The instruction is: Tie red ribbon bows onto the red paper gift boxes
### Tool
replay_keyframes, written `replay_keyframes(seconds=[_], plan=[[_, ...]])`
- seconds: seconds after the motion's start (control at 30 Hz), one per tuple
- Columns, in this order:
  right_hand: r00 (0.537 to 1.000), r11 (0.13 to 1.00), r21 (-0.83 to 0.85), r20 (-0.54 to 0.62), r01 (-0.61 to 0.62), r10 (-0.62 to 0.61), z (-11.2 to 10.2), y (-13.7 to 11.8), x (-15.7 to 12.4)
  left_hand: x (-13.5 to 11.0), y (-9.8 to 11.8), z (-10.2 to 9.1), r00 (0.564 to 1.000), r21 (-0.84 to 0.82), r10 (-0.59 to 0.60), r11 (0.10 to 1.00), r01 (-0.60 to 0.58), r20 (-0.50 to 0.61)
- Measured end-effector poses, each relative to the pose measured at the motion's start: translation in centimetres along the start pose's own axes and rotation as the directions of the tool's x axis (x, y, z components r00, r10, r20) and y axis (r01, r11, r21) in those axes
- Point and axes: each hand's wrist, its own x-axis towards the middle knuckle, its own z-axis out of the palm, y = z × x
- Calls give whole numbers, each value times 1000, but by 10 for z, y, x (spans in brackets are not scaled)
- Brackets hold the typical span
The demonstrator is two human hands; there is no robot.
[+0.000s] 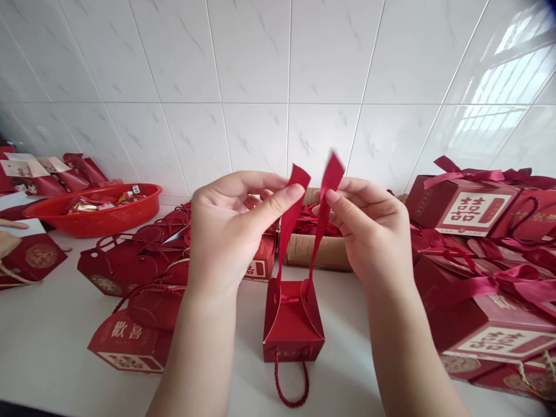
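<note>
In the middle of the white table stands a small red gift box (293, 321), its top flaps leaning inward and a twisted cord handle (292, 399) hanging down in front. A red ribbon (286, 233) passes through holes near the top, and both of its tails rise upward. My left hand (237, 223) pinches the left tail between thumb and fingers. The right tail is pinched in my right hand (369, 223) at about the same height. Both ribbon tips stick up above my thumbs, a little apart from each other.
Red boxes with tied bows (486, 313) are stacked at the right. A cardboard box (319, 253) of ribbons stands behind. At the left are more red boxes (134, 330) with cord handles, a red basket (98, 223) of wrapped sweets, and part of another person's hand (13, 224).
</note>
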Motion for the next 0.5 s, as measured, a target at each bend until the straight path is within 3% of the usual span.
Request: replay_keyframes(seconds=[0.27, 0.5], plan=[[983, 999, 32, 185, -23, 17, 5, 0, -4, -1, 0, 5, 980, -48, 6, 999, 3, 199], [962, 990, 97, 262, -98, 70, 4, -1, -3, -2, -2, 7, 998, 87, 27, 996, -32, 56]])
